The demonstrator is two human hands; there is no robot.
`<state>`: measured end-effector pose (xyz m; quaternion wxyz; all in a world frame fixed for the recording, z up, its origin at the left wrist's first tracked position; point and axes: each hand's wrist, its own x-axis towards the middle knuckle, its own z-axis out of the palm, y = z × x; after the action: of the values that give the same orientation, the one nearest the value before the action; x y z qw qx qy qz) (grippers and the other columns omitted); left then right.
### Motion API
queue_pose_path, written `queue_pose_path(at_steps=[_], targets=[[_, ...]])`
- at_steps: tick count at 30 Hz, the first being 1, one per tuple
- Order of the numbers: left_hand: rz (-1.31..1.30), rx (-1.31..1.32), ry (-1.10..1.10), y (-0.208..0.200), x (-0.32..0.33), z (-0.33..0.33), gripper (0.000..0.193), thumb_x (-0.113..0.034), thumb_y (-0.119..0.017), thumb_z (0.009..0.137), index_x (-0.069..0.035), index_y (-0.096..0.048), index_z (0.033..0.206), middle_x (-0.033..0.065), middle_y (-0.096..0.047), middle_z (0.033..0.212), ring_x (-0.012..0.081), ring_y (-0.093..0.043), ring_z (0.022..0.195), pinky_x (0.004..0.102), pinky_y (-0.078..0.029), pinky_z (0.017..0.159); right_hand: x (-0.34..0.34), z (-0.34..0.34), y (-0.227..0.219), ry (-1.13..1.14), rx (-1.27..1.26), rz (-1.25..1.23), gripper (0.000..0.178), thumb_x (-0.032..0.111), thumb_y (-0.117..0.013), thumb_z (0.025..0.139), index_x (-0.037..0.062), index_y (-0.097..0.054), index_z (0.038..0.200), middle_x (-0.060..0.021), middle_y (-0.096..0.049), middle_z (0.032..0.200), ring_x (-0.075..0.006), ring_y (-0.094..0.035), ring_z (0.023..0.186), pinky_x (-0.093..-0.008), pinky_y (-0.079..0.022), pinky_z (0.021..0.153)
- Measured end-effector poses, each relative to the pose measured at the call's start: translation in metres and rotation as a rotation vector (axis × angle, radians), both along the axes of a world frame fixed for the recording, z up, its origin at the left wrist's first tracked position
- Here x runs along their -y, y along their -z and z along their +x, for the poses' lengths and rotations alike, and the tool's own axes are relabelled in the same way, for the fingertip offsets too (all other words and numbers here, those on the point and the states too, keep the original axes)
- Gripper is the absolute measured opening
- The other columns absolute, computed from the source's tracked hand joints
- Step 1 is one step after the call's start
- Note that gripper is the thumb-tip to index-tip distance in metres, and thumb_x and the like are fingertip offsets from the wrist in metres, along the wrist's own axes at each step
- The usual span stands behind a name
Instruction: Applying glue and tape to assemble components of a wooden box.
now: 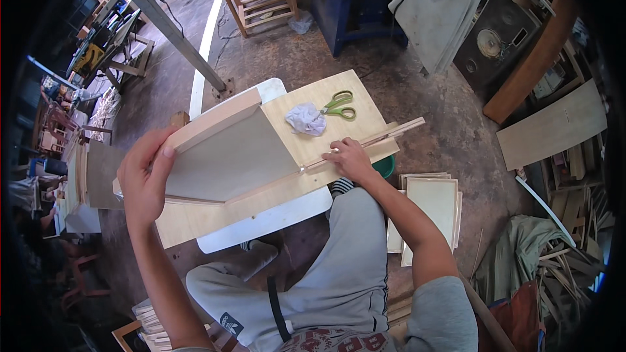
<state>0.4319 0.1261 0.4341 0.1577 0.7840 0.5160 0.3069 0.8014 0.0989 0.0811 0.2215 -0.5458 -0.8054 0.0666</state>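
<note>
The worktop [195, 221], a pale plywood sheet lying over a white plastic base, is taking the middle of the view, with a dirt floor all around it. On its left part a large board [225, 160] is standing up on its edge, grey on the face turned to the person. The left hand [145, 179] is gripping the near left end of this board; the thumb is pressing on the top edge, and the other fingers are wrapping behind it, so they are closed on the board. From the foot of the board a thin wooden strip [365, 143] is running to the right and a little beyond the worktop edge. The right hand [351, 158] is lying on this strip with the fingers bent down on it, pressing it flat more than grasping it. Farther away on the worktop, a crumpled white rag [306, 119] is lying, and green-handled scissors [339, 105] are just beside it on the right.

I think the risk is the standing board: it is resting only on a narrow edge, so if the left hand is loosening, the board may tip over. The strip may also slide out of line if the right hand is pressing unevenly, because nothing else seems to be holding it.
</note>
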Motion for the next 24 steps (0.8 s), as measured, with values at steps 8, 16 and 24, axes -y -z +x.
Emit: queue_pose_path(at_steps=[8,16,24], targets=[[-0.008,-0.005,0.021,-0.002,0.001,0.002,0.03,-0.023,-0.064,0.096,0.001,-0.073,0.111,0.0125,-0.073,0.1,0.0215,-0.068,0.092,0.0321,-0.051,0.086,-0.006,-0.003,0.001,-0.043,0.069,-0.022,0.035,0.007,-0.068,0.076,0.0227,-0.077,0.106,0.0004,-0.066,0.097,-0.0223,-0.06,0.101,-0.0371,-0.047,0.09],[0.017,0.011,0.04,0.001,-0.002,-0.002,0.028,-0.021,-0.064,0.096,0.0,-0.073,0.112,0.0133,-0.074,0.101,0.0228,-0.069,0.093,0.032,-0.051,0.086,-0.008,-0.003,-0.004,-0.108,0.243,0.018,0.035,0.009,-0.066,0.078,0.0217,-0.075,0.109,-0.0011,-0.066,0.094,-0.0209,-0.064,0.102,-0.0392,-0.046,0.092],[-0.009,-0.037,0.001,-0.003,0.0,-0.001,0.029,-0.023,-0.064,0.096,-0.002,-0.074,0.113,0.0135,-0.074,0.103,0.0248,-0.07,0.094,0.0334,-0.052,0.087,0.002,0.067,0.014,0.66,-0.569,0.17,0.047,0.019,-0.077,0.083,0.0052,-0.069,0.128,-0.0146,-0.069,0.123,-0.0297,-0.065,0.112,-0.0416,-0.052,0.096]])
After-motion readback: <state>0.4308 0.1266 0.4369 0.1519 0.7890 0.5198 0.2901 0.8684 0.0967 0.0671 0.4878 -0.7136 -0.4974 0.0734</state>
